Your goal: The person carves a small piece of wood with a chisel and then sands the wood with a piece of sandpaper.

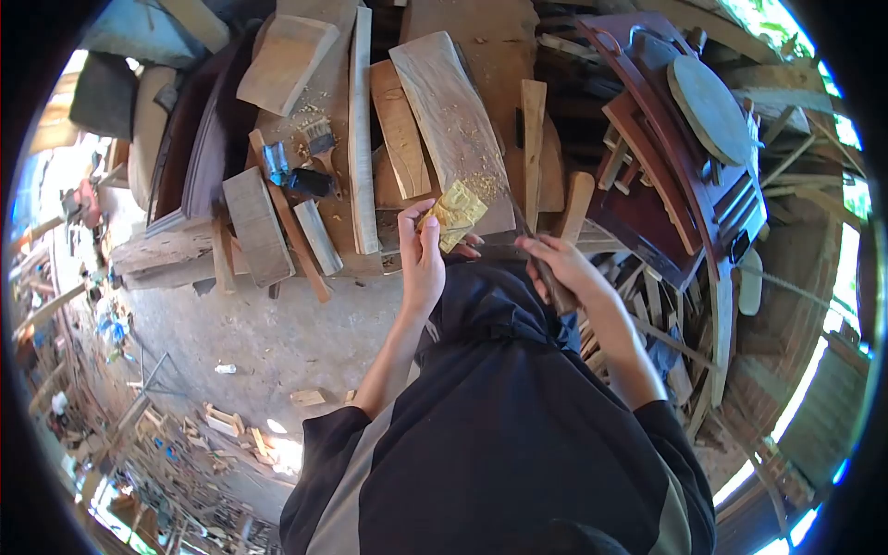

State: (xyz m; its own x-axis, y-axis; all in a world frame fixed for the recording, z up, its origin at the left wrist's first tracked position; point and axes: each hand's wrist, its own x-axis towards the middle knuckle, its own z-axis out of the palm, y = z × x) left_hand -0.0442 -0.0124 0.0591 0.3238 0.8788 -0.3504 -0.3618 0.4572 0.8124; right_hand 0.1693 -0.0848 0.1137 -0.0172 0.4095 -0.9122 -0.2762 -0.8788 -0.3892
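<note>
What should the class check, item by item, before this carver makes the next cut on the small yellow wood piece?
1. Left hand grips the carved piece: ok, fingers close on its edge.
2. Right hand grips the tool by its handle: ok.
3. Blade tip clear of the left fingers: cannot tell, too small.
4. Piece braced against the plank: cannot tell.
5. Plank free of shavings: not ok, they lie scattered on it.

One carved block (455, 213) — one chisel (521, 225).
</note>
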